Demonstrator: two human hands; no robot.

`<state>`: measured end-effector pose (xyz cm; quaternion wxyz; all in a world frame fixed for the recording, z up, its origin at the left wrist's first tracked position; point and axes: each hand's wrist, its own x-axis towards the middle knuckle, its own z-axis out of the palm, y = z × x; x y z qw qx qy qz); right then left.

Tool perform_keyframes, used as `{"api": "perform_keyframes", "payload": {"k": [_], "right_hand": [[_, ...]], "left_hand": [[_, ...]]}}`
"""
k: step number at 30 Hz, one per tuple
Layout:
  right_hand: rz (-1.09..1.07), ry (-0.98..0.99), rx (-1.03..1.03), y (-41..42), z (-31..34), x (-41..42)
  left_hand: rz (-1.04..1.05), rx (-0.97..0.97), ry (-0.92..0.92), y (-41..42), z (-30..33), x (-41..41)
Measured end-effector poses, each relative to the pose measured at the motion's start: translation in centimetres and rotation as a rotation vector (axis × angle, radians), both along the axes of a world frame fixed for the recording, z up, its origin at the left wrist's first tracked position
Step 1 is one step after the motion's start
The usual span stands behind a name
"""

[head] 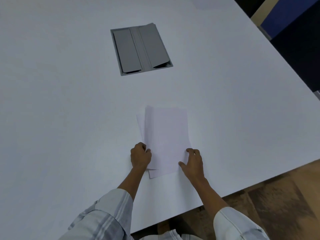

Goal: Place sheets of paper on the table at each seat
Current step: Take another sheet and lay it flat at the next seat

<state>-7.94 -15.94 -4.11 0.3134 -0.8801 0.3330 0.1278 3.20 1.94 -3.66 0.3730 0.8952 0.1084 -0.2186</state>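
Note:
A small stack of white paper sheets (166, 139) lies on the white table (69, 118), near its front edge, the sheets slightly fanned apart. My left hand (140, 155) pinches the stack's lower left edge, with the top sheet lifted a little there. My right hand (193, 162) rests at the lower right corner, fingers spread, thumb and fingertips touching the top sheet's edge.
A grey cable box with two flap lids (141, 50) is set into the table further out. The table's right edge (277, 175) runs diagonally; wooden floor (285, 205) lies beyond it. A dark blue panel (294, 32) stands at the upper right.

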Motion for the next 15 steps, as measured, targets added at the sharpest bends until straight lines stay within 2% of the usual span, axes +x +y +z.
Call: {"api": "perform_keyframes", "payload": {"k": [7, 13, 15], "right_hand": [[-0.162, -0.047, 0.107, -0.1, 0.1, -0.2], [-0.482, -0.132, 0.445, -1.7, 0.5, -1.0], [-0.522, -0.16, 0.541, -2.3, 0.8, -1.5]], "left_hand": [[-0.021, -0.202, 0.019, 0.7, 0.9, 0.6], [-0.023, -0.364, 0.005, 1.6, 2.8, 0.4], [-0.023, -0.4, 0.004, 1.5, 3.6, 0.0]]}}
